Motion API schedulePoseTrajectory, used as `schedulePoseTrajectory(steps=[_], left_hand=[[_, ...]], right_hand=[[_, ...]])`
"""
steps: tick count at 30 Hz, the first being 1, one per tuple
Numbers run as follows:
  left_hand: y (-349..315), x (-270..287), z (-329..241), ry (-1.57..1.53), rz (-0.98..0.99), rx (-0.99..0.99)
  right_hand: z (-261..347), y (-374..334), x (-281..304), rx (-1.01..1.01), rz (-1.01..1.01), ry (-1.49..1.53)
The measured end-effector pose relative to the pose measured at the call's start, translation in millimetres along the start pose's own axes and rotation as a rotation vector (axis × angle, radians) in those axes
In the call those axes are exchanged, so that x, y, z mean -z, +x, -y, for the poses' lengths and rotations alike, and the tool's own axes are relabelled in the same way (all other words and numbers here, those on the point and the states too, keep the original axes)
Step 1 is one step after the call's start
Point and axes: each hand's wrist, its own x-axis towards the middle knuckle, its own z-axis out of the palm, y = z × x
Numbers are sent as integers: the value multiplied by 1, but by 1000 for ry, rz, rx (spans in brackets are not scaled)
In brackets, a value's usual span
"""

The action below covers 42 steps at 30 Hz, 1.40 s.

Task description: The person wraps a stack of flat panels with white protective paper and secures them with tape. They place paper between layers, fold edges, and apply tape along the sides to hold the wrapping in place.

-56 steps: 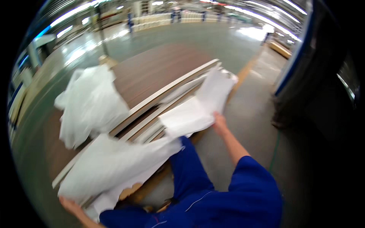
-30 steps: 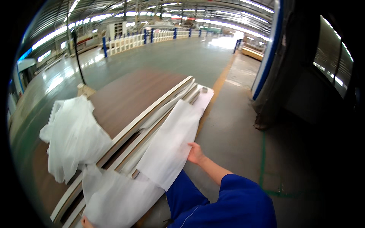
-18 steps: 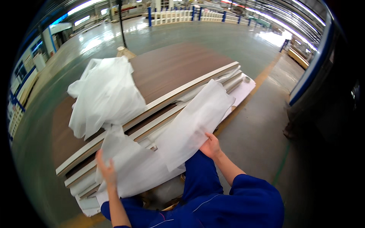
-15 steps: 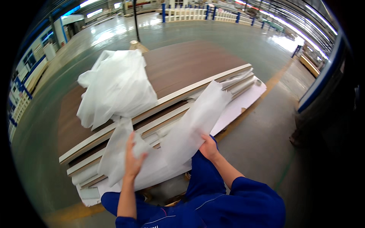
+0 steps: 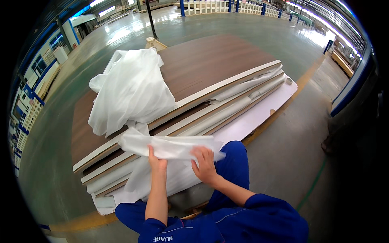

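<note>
A thin white foam sheet (image 5: 174, 146), folded into a narrow band, lies across in front of me above the long strips. My left hand (image 5: 157, 160) is closed on its lower edge, thumb up against the near face and fingers hidden behind it. My right hand (image 5: 204, 164) rests on the sheet's right part, fingers laid over it and slightly blurred, thumb apart. Under the sheet, long white-edged strips (image 5: 227, 87) with brown sides run diagonally, with foam wrap (image 5: 239, 101) between them. More white sheeting (image 5: 162, 178) hangs below my hands.
A large crumpled heap of white foam (image 5: 129, 91) sits on a broad brown panel (image 5: 210, 54) to the far left. A pale board (image 5: 259, 117) sticks out on the right beneath the strips, with a small roll (image 5: 288, 81) at its end. A dark post (image 5: 151, 20) stands behind.
The foam sheet, which sloped up to the right over the strips, is now folded into a crosswise band. My right hand has moved left and onto it; my left hand has closed on its edge.
</note>
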Motion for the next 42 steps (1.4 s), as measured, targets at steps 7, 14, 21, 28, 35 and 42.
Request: schedulePoseTrajectory(steps=[7,14,21,28,35,42], left_hand=[[52,42,57,-205,-60,137],[66,33,74,-56,-96,243],[158,118,24,244,-131,314],[104,61,49,453,-128,156],[119,-46,70,2247,877,-1048],[177,-26,96,2258,915,-1047]], right_hand=[[-63,-9,-60,-1376,118,1362],[-208,57,-79,-1049,-525,1428],[-272,114,-124,-1413,-559,919],[-285,124,-135,-1413,-583,981],[-291,134,-141,-1357,-530,972],[-331,138,-128,-782,-779,-419]])
